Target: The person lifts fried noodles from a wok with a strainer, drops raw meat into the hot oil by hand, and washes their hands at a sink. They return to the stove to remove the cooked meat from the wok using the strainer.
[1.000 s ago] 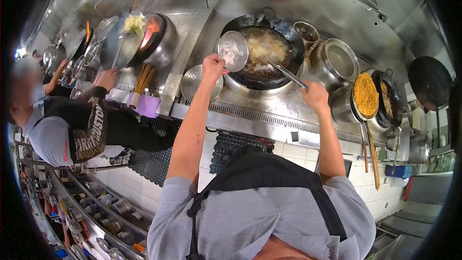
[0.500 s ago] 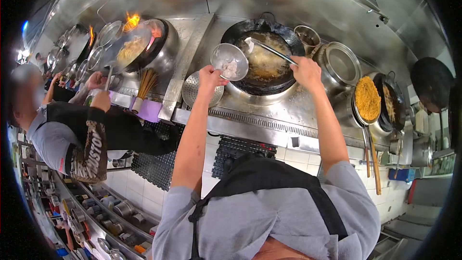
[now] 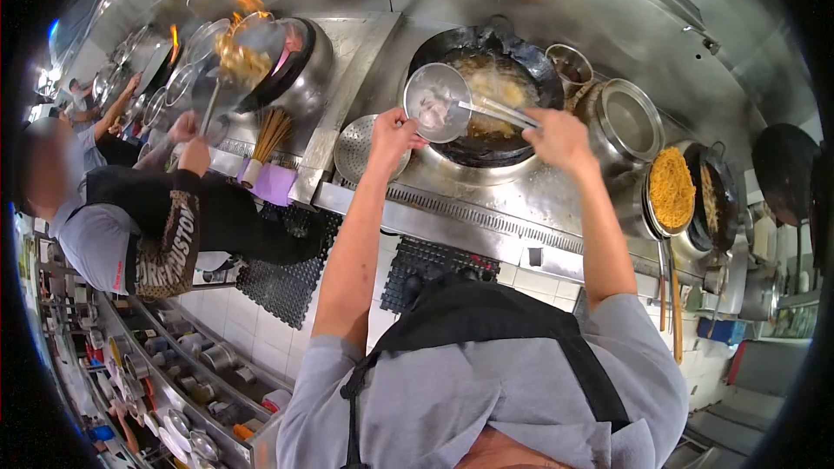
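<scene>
My left hand (image 3: 395,137) grips the rim of a metal bowl (image 3: 437,102) with pale pieces of food in it. The bowl is tilted over the left edge of a large black wok (image 3: 549,78), where oil (image 3: 504,87) bubbles. In my right hand (image 3: 559,136) is a pair of metal tongs (image 3: 501,112), whose tips reach the right side of the bowl; whether they pinch a piece is too small to tell. Below the bowl, a perforated ladle (image 3: 354,154) lies on the steel counter.
Right of the wok stand metal pots (image 3: 632,122), a strainer of yellow noodles (image 3: 671,191) and a second wok (image 3: 719,195). At left, a co-worker (image 3: 95,226) handles a flaming wok (image 3: 304,61), near a bamboo brush (image 3: 268,141) and a purple cloth (image 3: 276,184).
The tongs have moved left from over the oil to the bowl, and the pale piece at their tips no longer shows above the oil. The co-worker's food is now tossed up amid flames.
</scene>
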`<state>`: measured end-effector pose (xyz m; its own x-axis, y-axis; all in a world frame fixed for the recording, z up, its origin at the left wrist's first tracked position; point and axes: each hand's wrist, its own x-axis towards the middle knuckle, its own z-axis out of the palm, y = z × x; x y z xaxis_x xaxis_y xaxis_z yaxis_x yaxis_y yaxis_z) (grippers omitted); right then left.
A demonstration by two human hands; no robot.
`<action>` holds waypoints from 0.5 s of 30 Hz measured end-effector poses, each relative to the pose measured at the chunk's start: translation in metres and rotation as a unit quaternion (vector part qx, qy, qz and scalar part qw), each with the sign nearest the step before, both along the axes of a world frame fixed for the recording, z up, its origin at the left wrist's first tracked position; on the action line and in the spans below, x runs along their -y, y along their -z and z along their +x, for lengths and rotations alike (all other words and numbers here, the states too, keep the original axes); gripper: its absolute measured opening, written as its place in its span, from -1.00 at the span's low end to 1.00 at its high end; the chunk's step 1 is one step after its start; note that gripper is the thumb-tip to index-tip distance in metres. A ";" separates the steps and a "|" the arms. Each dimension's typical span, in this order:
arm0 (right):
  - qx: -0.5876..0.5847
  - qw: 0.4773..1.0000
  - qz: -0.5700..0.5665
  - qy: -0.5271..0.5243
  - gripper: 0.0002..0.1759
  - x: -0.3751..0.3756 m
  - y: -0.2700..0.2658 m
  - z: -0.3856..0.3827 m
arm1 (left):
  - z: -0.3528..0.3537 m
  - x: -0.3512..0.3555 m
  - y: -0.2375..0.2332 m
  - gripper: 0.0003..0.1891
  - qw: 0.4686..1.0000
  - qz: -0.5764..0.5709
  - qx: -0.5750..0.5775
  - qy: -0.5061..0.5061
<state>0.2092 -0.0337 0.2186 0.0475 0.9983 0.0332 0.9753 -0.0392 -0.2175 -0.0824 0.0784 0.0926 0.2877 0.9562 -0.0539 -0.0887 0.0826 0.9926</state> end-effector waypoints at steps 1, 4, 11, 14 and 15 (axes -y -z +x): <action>0.013 1.000 0.006 0.005 -0.64 0.002 0.011 -0.010 | 0.004 -0.005 -0.003 -0.87 1.000 -0.010 -0.014 -0.003; 0.040 0.999 -0.004 0.011 -0.67 -0.002 0.032 -0.007 | 0.007 -0.013 -0.008 -0.87 0.998 -0.041 -0.036 -0.022; -0.033 0.994 0.079 0.074 -0.66 -0.029 0.010 0.015 | -0.016 -0.010 -0.005 -0.91 0.993 -0.098 -0.010 -0.058; -0.018 0.996 -0.011 0.085 -0.65 -0.085 0.055 0.028 | -0.017 -0.006 -0.001 -0.91 0.994 -0.093 -0.001 -0.054; -0.016 0.995 -0.019 0.096 -0.65 -0.094 0.067 0.028 | -0.017 -0.004 0.004 -0.91 0.995 -0.088 0.006 -0.053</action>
<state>0.2368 0.0604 0.1520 0.2389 0.9710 -0.0094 0.9416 -0.2340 -0.2421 -0.0992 0.0821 0.0890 0.1875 0.9571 -0.2207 -0.1173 0.2449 0.9624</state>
